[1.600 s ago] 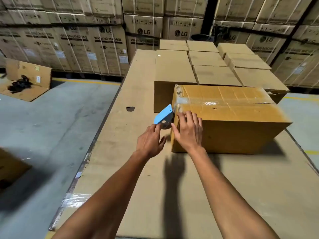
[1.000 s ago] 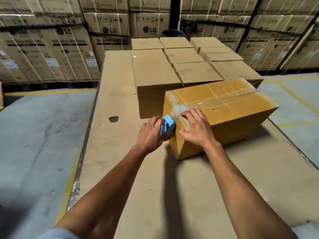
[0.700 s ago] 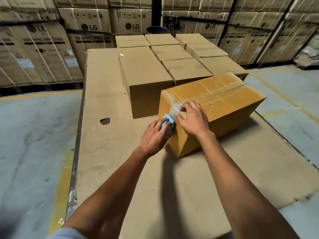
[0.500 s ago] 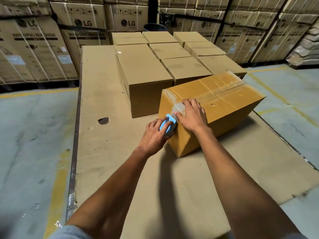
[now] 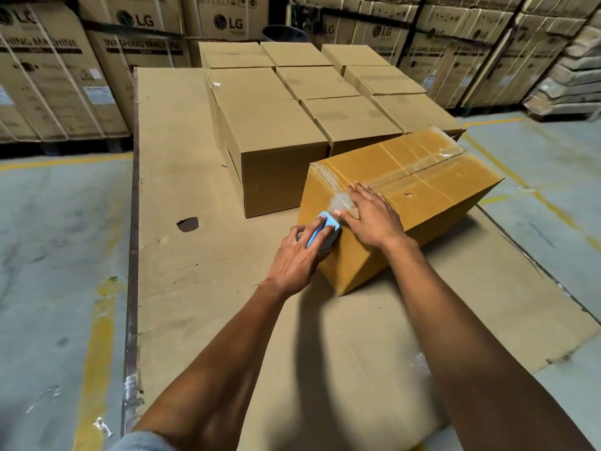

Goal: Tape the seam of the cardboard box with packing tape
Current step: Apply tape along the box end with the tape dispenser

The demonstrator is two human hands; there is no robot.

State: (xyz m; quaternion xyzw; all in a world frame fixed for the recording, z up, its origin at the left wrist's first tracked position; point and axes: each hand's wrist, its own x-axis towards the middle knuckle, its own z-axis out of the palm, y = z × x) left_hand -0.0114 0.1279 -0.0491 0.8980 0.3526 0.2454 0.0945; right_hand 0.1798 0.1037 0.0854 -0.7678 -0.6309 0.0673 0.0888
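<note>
A yellowish cardboard box lies angled on the cardboard-covered work surface. Clear packing tape runs along its top seam and folds over the near end. My left hand grips a blue tape dispenser pressed against the box's near end face. The serrated edge of the dispenser sits just below the top edge. My right hand lies flat on the box's top near corner, fingers spread over the tape end.
Several plain closed cardboard boxes stand in rows just behind the taped box. Stacks of large washing-machine cartons line the back. A dark hole marks the surface at left. Concrete floor with yellow lines lies on both sides.
The box has turned so its near end angles toward me. The dispenser has come down from beside the top edge onto the end face; my right hand stays pressing the tape at the corner.
</note>
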